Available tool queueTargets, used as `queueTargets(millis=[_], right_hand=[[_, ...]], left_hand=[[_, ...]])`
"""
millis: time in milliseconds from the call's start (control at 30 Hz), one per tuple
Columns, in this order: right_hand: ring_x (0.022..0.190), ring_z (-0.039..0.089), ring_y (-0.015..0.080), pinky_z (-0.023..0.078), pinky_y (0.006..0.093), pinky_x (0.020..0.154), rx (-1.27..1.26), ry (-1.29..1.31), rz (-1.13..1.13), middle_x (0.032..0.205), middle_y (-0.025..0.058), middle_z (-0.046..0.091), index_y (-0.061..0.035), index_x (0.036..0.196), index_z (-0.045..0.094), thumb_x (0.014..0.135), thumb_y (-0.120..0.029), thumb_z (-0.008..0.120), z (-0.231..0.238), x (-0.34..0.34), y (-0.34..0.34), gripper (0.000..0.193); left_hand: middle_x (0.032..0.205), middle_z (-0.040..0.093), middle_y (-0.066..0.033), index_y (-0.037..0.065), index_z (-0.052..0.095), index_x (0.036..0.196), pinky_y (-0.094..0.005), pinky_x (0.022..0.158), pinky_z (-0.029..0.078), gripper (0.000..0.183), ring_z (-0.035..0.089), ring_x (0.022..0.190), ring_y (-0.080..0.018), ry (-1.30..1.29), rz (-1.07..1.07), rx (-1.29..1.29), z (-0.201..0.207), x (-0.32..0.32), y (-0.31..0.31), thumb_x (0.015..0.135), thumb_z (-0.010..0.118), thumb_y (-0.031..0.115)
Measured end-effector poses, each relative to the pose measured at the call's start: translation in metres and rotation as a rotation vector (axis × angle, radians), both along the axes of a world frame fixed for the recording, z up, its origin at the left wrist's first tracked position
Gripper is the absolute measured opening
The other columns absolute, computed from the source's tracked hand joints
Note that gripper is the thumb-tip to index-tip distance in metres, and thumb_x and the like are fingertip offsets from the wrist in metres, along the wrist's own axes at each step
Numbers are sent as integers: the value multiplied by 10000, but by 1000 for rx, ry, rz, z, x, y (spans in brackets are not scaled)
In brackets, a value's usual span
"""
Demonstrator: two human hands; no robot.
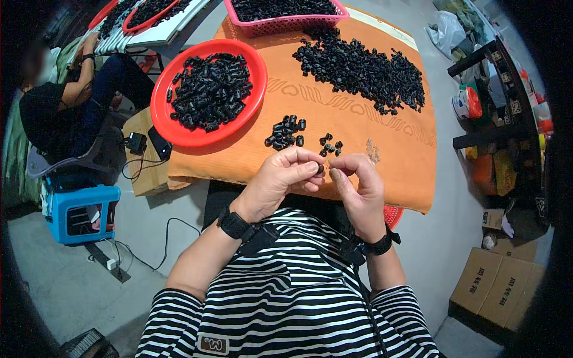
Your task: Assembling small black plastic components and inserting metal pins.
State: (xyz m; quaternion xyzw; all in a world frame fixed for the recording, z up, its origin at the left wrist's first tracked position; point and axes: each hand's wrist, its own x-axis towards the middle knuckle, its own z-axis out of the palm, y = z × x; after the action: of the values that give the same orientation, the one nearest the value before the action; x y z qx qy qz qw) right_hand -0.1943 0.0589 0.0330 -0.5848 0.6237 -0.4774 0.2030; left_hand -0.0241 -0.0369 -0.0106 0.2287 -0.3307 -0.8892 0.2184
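Note:
My left hand (277, 182) pinches a small black plastic part (320, 169) between thumb and fingers, just over the near edge of the orange-covered table. Close beside it, the fingertips of my right hand (363, 190) are pressed together; whatever they hold is too small to make out. Beyond my hands lie a little heap of black cylindrical pieces (285, 132), a few smaller black pieces (330, 145) and a scatter of tiny pale, shiny bits (372, 151). A red round tray (258, 107) full of black cylinders stands at the left of the table.
Loose black parts (364, 68) spread across the table's far right, near a pink basket (286, 27) of more. At left, a person (65, 98) sits by another table; a blue stool (80, 206) and cables are below. A dark rack (507, 101) and cardboard boxes (495, 286) stand right.

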Motion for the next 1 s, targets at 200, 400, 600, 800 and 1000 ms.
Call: queueTargets(millis=[200,400,600,800,1000], right_hand=[[851,593,189,419,321,823,-18,-74,-96,910,52,657,-56,1008,679,908,-32,698,-5,2,-1,104],[822,583,180,380,323,861,-3,85,-18,885,26,647,-69,1004,680,904,-48,703,0,1,-2,105],[809,572,172,384,325,860,9,13,-60,861,31,646,-60,1021,683,934,-69,689,-7,2,1,87],[799,569,171,393,325,855,59,35,-74,863,30,648,-58,1016,684,935,-76,691,-9,2,-1,84],[794,576,171,389,320,844,35,89,-80,866,24,652,-73,1001,685,903,-59,709,-8,2,-1,102]], left_hand=[[1109,712,-112,37,602,1250,-303,874,610,255,723,1001,-195,95,17,69,-7,1,3,1028,611,163],[1132,707,-125,17,597,1249,-295,858,613,268,725,1007,-205,97,-7,80,-6,3,4,1036,599,181],[1145,702,-139,-8,590,1256,-275,835,615,285,729,998,-213,82,47,102,-6,6,3,1051,571,189],[1116,706,-151,-13,570,1299,-255,776,619,313,735,931,-207,36,85,203,6,7,4,1063,547,191],[1130,699,-113,-6,591,1300,-262,841,609,324,716,941,-149,139,-7,106,-15,16,-3,1029,612,169]])
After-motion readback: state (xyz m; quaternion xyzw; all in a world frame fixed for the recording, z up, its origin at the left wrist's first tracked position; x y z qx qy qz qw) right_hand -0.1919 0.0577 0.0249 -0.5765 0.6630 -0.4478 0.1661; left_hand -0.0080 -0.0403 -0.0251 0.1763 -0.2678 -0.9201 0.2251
